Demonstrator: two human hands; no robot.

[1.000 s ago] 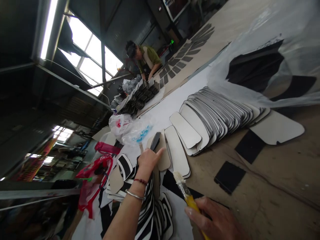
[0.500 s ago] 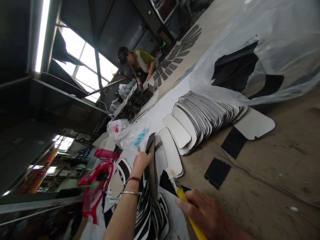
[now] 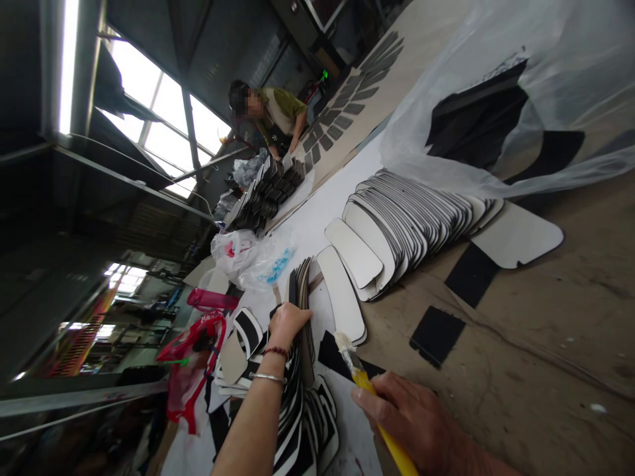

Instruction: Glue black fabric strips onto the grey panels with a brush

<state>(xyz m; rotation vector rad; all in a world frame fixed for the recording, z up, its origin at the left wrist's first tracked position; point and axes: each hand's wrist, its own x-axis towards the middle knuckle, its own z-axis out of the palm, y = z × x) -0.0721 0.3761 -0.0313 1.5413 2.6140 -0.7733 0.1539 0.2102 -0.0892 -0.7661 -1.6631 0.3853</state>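
My left hand rests on the upper part of a stack of dark, curved pieces, its fingers closed around their edge. In my right hand is a yellow-handled brush, bristles pointing up and left. The bristle tip lies by the lower end of a pale curved piece. Beyond that piece, a long fanned row of similar white pieces with dark edges stretches to the right. More black and white pieces lie below my left hand.
Black squares lie on the brown table. Clear plastic sheeting covers the upper right. Plastic bags and a red bag lie left. A person leans over dark stacks at the far side.
My left hand has shifted slightly right and down, and the dark pieces beside it are more spread at the top. My right hand still holds the brush; the view has shifted slightly.
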